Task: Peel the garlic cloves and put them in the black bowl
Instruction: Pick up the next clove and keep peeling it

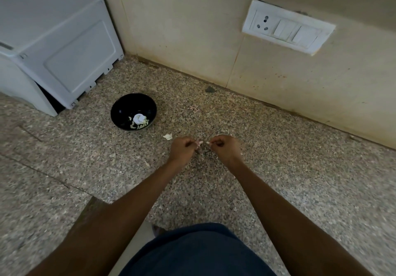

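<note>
My left hand [182, 149] and my right hand [222, 147] hover close together above the speckled granite counter [278, 168], fingers curled. The left hand pinches a small pinkish garlic clove [199, 143] at its fingertips. The right hand pinches a tiny white bit, probably skin [208, 142], a short gap from the clove. The black bowl [120, 113] sits to the far left of my hands, holding several pale garlic cloves [138, 121]. A loose white piece of garlic [168, 136] lies on the counter between the bowl and my left hand.
A white appliance [53, 46] stands at the back left, close behind the bowl. A tiled wall with a white socket and switch plate [287, 27] runs along the counter's back. Small skin scraps [147, 163] lie on the counter.
</note>
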